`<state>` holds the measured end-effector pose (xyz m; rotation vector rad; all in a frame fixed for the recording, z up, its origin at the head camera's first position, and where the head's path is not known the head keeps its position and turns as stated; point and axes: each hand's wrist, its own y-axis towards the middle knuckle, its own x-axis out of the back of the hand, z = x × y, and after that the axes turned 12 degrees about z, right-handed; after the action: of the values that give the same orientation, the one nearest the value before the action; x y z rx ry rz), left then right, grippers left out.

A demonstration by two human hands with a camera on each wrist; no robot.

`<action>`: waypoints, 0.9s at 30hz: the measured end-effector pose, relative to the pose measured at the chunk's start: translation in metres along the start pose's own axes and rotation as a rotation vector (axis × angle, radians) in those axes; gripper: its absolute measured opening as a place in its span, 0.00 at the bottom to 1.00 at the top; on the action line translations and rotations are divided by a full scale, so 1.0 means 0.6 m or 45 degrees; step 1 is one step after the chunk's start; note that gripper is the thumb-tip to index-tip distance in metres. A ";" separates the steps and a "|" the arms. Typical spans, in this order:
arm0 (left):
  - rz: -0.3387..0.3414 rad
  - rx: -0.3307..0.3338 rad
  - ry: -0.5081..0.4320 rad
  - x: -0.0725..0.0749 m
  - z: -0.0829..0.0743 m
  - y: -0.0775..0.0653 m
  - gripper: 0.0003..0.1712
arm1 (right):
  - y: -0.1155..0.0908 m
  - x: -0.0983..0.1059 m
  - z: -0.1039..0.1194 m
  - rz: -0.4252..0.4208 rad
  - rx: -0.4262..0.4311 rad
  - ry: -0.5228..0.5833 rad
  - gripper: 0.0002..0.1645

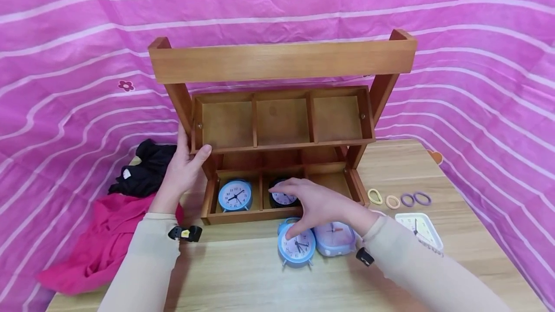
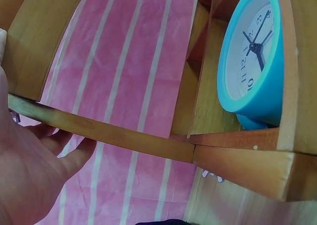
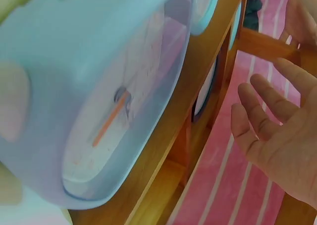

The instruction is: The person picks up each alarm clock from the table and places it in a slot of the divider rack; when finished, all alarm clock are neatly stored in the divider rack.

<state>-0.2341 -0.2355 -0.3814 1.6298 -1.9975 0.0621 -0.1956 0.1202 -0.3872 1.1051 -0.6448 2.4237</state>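
Observation:
A two-tier wooden shelf with divided trays stands in the middle. My left hand holds its left side, thumb at the upper tray's front corner and fingers behind the side post. A blue round alarm clock sits in the lower tray's left compartment, a black round clock in the middle one. My right hand hovers over the black clock's compartment, fingers spread and holding nothing. Below it, a second blue alarm clock and a pale blue-purple clock stand before the shelf, partly covered by the hand.
Right of the shelf lie several hair ties and a white square clock, partly behind my right sleeve. Pink cloth and black cloth lie heaped at the left. A pink striped curtain encloses the wooden table.

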 end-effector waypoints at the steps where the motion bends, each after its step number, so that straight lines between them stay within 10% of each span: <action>1: 0.004 -0.002 -0.004 0.000 0.000 0.000 0.55 | -0.002 -0.001 0.004 0.013 -0.001 -0.009 0.59; 27: 0.002 -0.013 0.041 0.003 0.001 -0.002 0.56 | -0.035 -0.098 0.030 -0.016 -0.222 -0.381 0.54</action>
<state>-0.2333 -0.2378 -0.3817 1.6111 -1.9722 0.0781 -0.1381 0.1176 -0.4170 1.4036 -0.9202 2.1602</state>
